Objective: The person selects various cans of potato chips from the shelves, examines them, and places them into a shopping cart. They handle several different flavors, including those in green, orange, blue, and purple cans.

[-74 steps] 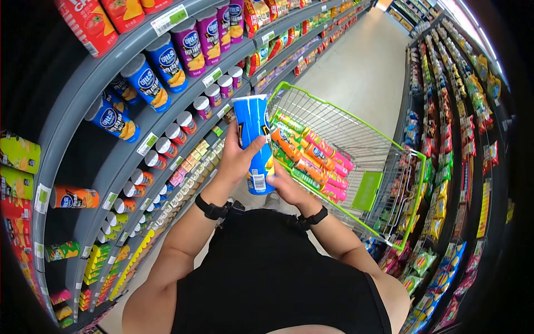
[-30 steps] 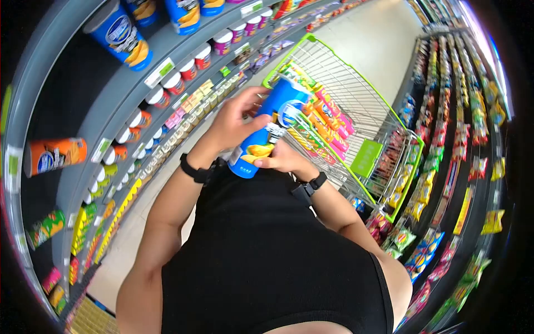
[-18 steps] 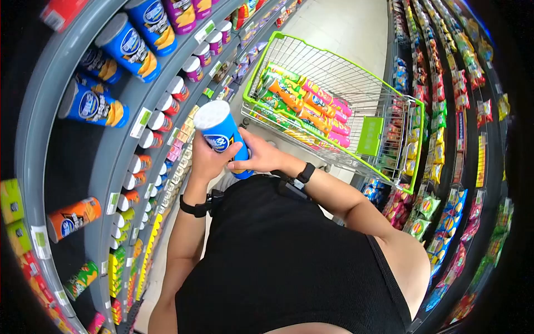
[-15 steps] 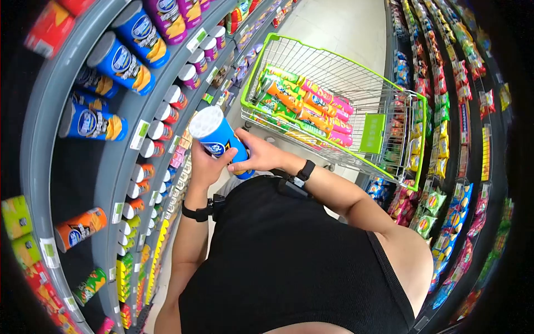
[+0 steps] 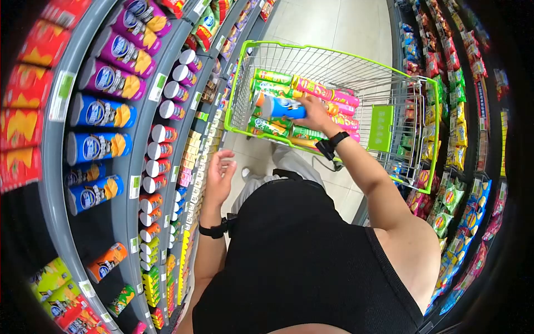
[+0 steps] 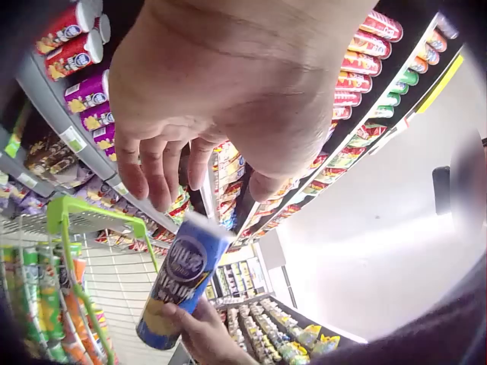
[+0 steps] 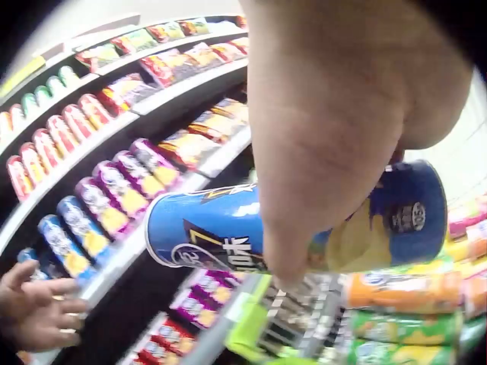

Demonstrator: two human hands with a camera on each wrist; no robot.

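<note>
A blue chip canister [image 5: 285, 107] lies sideways in the grip of the right hand [image 5: 318, 116], held over the cart's load in the head view. In the right wrist view that hand [image 7: 335, 144] wraps the canister [image 7: 205, 224] from above. The left hand [image 5: 220, 175] is lifted beside the shelf, fingers relaxed, touching nothing. The left wrist view shows the left hand [image 6: 221, 106] with fingers hanging loose, and the blue canister [image 6: 183, 281] in the other hand beyond it. Under the held canister, colourful canisters [image 5: 272, 77] lie in the green-rimmed cart [image 5: 334, 53].
Shelves of canisters [image 5: 100, 114] line the left side, with small tubs [image 5: 161, 150] on a lower level. On the right stand racks of bagged snacks [image 5: 456, 195]. Pale aisle floor [image 5: 311, 25] runs beyond the cart, and the person's feet [image 5: 247, 173] are left of it.
The left hand has let go of the canister. The right hand has carried it from in front of the body over the cart, turning it on its side. The shelves have shifted in view.
</note>
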